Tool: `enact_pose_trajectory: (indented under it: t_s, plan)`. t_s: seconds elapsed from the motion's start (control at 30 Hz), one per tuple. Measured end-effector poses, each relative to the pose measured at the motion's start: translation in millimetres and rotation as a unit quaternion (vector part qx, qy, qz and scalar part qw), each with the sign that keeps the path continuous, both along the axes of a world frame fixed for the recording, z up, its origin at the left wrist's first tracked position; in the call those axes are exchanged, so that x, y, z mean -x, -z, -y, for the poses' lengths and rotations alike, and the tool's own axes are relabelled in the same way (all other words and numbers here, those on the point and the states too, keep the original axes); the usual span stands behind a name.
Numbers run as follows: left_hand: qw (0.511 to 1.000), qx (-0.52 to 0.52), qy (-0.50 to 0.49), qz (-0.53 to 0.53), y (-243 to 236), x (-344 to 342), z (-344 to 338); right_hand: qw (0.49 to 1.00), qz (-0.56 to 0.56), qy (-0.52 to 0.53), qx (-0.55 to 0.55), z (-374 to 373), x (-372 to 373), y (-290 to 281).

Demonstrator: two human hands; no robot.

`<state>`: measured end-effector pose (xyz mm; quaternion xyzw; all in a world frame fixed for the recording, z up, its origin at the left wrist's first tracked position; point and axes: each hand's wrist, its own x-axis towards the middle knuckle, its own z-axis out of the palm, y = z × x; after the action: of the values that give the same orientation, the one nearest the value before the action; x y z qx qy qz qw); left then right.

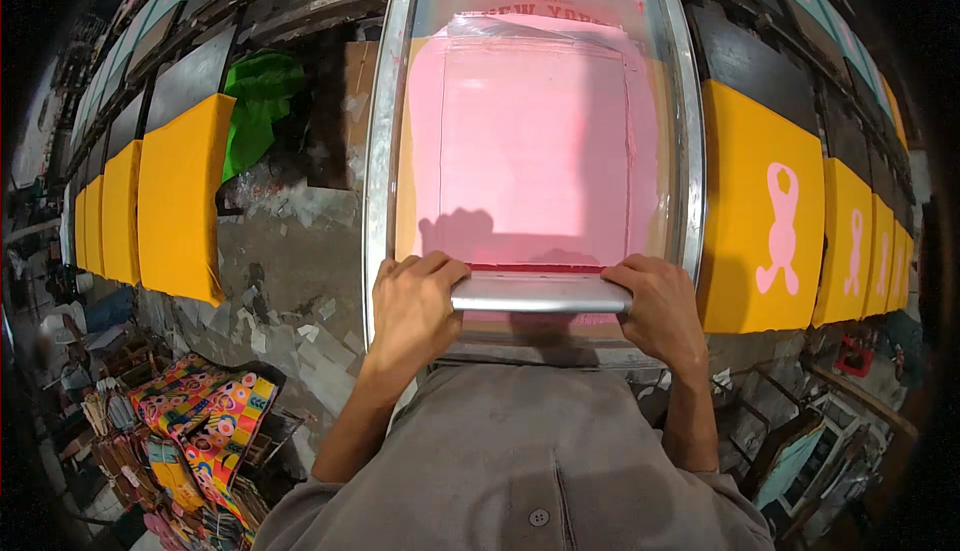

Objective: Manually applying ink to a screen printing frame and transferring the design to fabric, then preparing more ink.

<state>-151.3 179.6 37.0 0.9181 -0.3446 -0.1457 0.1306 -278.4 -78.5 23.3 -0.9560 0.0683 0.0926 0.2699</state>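
Head cam: left hand (415, 301) and right hand (655, 306) are both gripping a squeegee (540, 293), one per end. Pink ink (520, 141) coats the screen-printing frame (386, 131) just ahead of them, and pink-printed yellow cloth (735, 201) sits right of the right hand.

Over the pink ink (530, 141), an open path is running from the silver squeegee (540, 293) to the far end, while the metal frame's (690, 151) rails are hemming you in left, right and far. Your shirt (500, 441) is closing off the near side. A gap is lying left, before the left yellow panels (180, 196); right yellow panels (735, 211) are crowding the right rail.
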Motion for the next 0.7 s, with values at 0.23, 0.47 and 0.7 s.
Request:
enact_pose_trajectory:
  t_s: [0.23,0.47,0.7]
  plan:
    - [0.999,-0.011,0.006,-0.036,-6.9,41.3,-22.0,1.0,-0.026,-0.003,-0.007,-19.8,40.5,-6.5]
    - [0.999,0.004,0.025,-0.031,-24.2,29.2,-16.7,0.999,-0.023,-0.028,-0.013,-6.5,32.2,-17.7]
    - [0.995,0.048,0.046,0.076,-35.4,-59.0,30.2,0.992,0.117,-0.016,0.052,51.0,-48.2,-25.8]
